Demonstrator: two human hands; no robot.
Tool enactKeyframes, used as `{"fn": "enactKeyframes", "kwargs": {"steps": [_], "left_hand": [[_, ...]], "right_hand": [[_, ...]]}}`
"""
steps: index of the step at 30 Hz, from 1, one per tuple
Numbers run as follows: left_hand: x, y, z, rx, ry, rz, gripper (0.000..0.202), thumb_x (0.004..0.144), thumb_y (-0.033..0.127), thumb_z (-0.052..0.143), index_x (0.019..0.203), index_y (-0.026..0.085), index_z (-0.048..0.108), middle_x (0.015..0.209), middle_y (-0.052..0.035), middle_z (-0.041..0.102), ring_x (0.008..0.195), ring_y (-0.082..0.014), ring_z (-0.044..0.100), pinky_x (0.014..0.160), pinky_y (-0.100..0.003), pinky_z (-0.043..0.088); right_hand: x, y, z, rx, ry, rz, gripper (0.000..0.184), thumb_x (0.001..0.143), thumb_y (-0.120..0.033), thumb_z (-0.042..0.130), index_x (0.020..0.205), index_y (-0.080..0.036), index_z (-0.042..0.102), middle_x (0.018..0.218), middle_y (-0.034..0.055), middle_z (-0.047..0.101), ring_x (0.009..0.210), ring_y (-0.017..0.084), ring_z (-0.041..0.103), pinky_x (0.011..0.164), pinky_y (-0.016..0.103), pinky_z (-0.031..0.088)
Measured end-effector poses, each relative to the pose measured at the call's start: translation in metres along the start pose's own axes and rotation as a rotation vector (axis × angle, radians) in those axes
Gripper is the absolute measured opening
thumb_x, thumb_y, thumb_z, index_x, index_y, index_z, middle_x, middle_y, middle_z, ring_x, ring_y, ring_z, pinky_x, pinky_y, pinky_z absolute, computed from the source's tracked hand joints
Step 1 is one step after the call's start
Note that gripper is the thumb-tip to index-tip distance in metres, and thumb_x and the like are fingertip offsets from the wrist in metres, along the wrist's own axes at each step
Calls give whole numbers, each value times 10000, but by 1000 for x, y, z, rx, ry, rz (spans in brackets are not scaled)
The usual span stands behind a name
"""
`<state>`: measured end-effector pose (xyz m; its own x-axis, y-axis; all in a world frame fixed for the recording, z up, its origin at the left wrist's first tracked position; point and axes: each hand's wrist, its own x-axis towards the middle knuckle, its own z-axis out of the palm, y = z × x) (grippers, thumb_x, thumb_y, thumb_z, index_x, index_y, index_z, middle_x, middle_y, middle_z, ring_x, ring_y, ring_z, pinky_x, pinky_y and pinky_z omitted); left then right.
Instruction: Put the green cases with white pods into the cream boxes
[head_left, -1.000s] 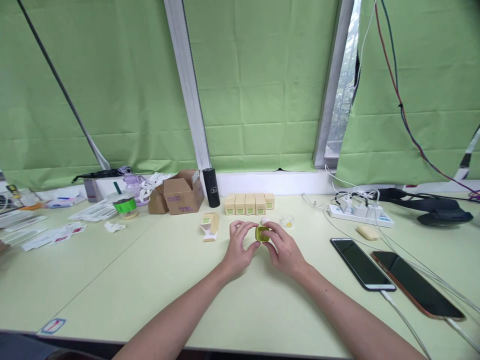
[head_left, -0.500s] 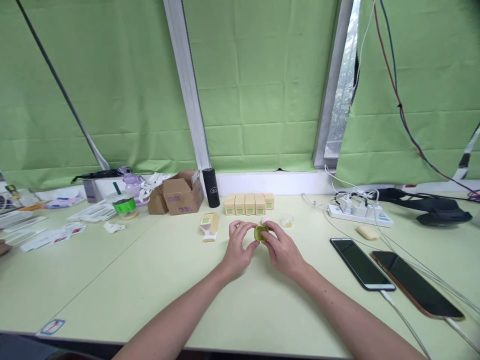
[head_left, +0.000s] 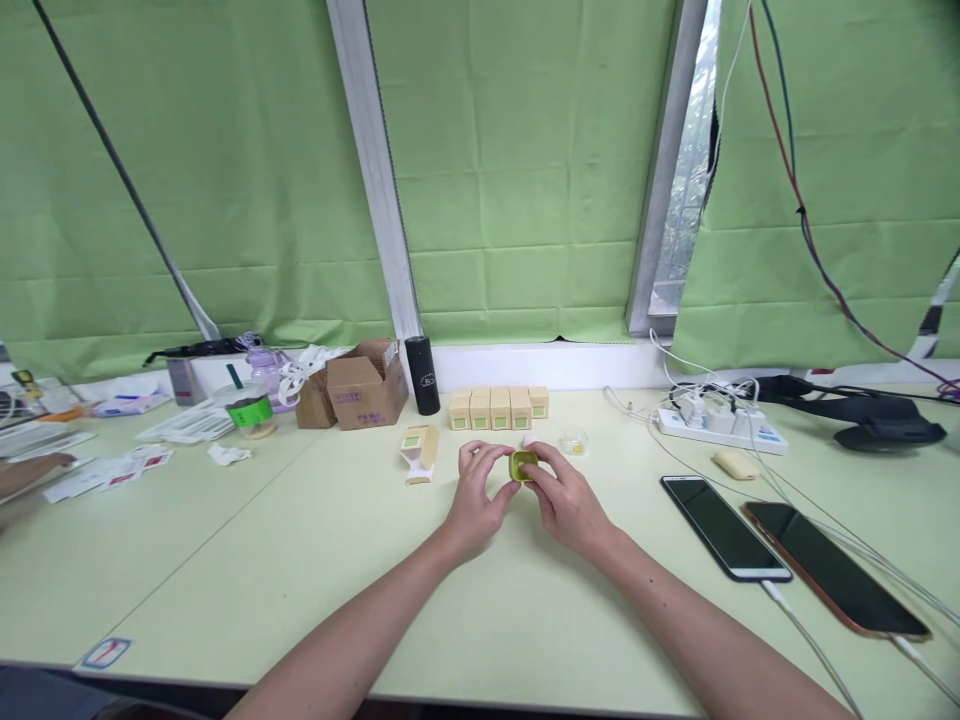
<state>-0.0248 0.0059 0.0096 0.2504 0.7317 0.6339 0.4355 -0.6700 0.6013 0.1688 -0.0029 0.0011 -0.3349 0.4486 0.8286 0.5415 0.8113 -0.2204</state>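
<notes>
A small square yellow-green container [head_left: 519, 463] is held up over the table between both hands. My left hand [head_left: 480, 497] pinches its left side with thumb and fingers. My right hand [head_left: 566, 497] grips the right side, and one finger reaches into or across its face. An opened cardboard box [head_left: 419, 452] with a green label and a white flap lies left of my hands. Behind them stand several small tan boxes [head_left: 491, 409] in a row. Near my right hand is a clear plastic case [head_left: 574, 441] with something yellow in it.
Two phones [head_left: 724, 527] on charging cables lie at right, near a power strip [head_left: 721, 430] and a cream case [head_left: 735, 464]. A black bottle [head_left: 424, 376], a brown carton [head_left: 366, 390] and a cup [head_left: 250, 410] stand at back left. Another person's hand [head_left: 30, 475] is at far left.
My hands and the yellow-green container stay almost in the same place. At the far left, the other person's hand has moved further into view over the papers.
</notes>
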Motion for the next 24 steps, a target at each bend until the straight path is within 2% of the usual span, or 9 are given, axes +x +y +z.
{"fn": "enactKeyframes", "kwargs": {"steps": [11,18,21,24], "left_hand": [[1,-1,0,-8,15,-6,341,933,261,683,1266,270,613,1267,-100,599,1318,-286,425,1142,-489,427],[-1,1,0,-7,-3,-5,382,967,302,641,1344,271,584,1311,-112,573,1345,-288,402,1155,-502,414],[-2,1,-1,-16,-10,12,460,967,292,635,1413,281,525,1359,-119,531,1359,-287,390,1176,-513,392],[-2,1,-2,-5,-11,46,487,962,267,628,1429,280,491,1387,-123,504,1371,-293,372,1182,-528,380]], "right_hand": [[-1,2,2,-25,-5,-16,448,951,-1,384,1251,-250,603,1379,151,544,1203,281,625,855,428,617],[-2,0,3,80,93,51,336,1015,-118,488,1301,-262,589,1359,140,614,1317,277,601,1031,465,583],[-4,3,5,114,148,125,245,1019,-173,527,1232,-259,611,1349,137,649,1325,285,609,1065,501,563],[-4,5,8,178,180,227,145,1026,-241,543,1134,-254,639,1304,128,687,1292,289,636,1038,500,574]]}}
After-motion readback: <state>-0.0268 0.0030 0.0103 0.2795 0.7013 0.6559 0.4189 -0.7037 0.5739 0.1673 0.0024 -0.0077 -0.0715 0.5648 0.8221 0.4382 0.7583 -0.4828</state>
